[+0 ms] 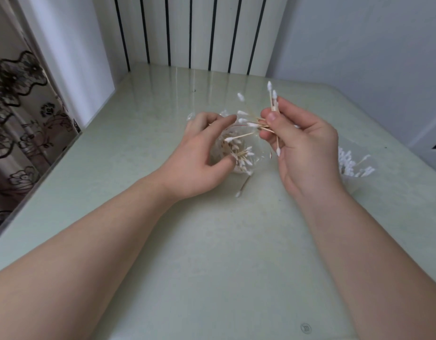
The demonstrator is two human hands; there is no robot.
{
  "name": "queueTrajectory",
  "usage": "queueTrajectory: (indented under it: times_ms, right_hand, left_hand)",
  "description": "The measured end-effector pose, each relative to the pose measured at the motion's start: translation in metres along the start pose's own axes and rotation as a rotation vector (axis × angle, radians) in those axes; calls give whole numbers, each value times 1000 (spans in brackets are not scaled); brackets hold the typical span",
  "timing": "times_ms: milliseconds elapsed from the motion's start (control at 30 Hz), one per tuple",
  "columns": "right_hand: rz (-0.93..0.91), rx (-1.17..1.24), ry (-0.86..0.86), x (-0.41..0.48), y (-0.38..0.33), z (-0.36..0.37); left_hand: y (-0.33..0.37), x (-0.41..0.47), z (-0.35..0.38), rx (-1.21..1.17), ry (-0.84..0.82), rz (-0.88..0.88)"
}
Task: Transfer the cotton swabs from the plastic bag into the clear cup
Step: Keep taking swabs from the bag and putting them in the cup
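Observation:
A clear cup (258, 159) stands in the middle of the table with several wooden-stemmed cotton swabs (239, 155) inside it. My left hand (202, 153) curls around the cup's left side, thumb and fingers touching its wall. My right hand (303, 143) hovers just right of and above the cup, pinching a loose bunch of swabs (255, 123) that fan out to the left and upward. The plastic bag (354, 165) with more swabs lies on the table behind my right hand, partly hidden. One swab (242, 187) lies on the table in front of the cup.
The pale green table (212, 241) meets a wall with a white radiator (192, 33) at the back. Its left edge drops off beside a flower-patterned curtain (20, 114). A grey wall stands at the right.

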State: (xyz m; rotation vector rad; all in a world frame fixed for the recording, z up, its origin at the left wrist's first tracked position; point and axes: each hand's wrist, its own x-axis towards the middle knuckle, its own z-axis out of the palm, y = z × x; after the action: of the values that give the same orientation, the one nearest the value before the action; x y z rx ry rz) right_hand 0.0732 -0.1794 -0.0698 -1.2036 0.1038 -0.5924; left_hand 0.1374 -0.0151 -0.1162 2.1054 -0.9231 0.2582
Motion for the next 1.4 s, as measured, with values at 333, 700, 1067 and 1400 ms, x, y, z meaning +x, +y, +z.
queueTrajectory:
  times_ms: [333, 700, 1067, 1400]
  right_hand:
    - [199, 145, -162, -12, 16, 13]
    - [128, -202, -106, -11, 20, 10]
    - [80, -290, -234, -15, 15, 10]
    - [132, -352, -244, -12, 20, 7]
  left_hand:
    - [18, 3, 11, -232, 100, 75]
    - [16, 11, 1, -735, 517, -358]
    - [37, 4, -5, -579, 255, -301]
    - [28, 12, -12, -760, 501, -512]
